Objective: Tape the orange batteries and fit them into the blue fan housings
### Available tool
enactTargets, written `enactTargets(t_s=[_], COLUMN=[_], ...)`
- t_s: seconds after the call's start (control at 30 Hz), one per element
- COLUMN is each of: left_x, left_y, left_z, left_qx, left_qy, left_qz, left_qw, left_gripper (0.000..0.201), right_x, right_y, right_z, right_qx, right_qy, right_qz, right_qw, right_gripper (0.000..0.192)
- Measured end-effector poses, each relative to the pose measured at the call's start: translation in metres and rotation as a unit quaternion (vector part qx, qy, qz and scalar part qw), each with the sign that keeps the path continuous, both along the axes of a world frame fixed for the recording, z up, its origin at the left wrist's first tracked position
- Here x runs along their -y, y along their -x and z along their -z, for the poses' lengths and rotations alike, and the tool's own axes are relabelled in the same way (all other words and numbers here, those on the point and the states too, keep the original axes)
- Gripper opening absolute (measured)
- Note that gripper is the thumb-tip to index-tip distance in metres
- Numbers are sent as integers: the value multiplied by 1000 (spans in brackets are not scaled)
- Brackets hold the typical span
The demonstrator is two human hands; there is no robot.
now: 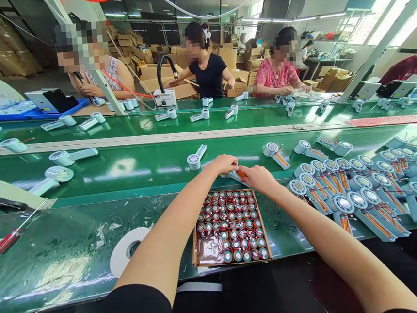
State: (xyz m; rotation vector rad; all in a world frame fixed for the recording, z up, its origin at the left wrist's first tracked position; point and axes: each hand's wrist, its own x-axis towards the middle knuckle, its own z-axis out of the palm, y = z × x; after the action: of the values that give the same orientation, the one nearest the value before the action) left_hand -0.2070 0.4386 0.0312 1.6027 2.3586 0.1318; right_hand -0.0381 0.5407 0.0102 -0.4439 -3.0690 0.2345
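Note:
My left hand (pixel 225 164) and my right hand (pixel 257 178) meet just beyond a cardboard tray (pixel 195 255) packed with several upright batteries with red wires. Both hands hold one small fan body (pixel 236 175) with an orange battery showing in its open handle. The fan's round head is hidden under my left fingers. To the right lies a pile of open fan bodies (pixel 357 187), several of them with orange batteries in their handles.
A roll of white tape (pixel 127 250) lies left of the tray, a red screwdriver (pixel 7 241) further left. Closed fans (pixel 195 159) ride the green conveyor belt (pixel 140 167). Three people sit working across the belt, with cardboard boxes stacked behind them.

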Motion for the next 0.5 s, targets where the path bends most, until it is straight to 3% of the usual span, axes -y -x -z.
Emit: enactTargets(t_s=[0.13,0.37,0.43,0.5], left_x=[-1,4,18,49], left_y=[1,-8,-9,-11], left_z=[1,4,-4,-12], left_qx=[21,52,66,74], left_qy=[-9,-76,-110,-154], left_qz=[-17,-50,-53,-66], left_qw=[1000,994,990,983], left_gripper=[32,31,32,42], right_x=[9,10,5,-2], right_y=[6,8,3,-1], right_z=[-4,-8,-9,-9], right_qx=[55,113,117,124], right_qy=[-45,-85,-93,-100], right_qz=[17,-49,-68,-71], right_qw=[997,989,986,985], right_gripper=[41,43,40,42])
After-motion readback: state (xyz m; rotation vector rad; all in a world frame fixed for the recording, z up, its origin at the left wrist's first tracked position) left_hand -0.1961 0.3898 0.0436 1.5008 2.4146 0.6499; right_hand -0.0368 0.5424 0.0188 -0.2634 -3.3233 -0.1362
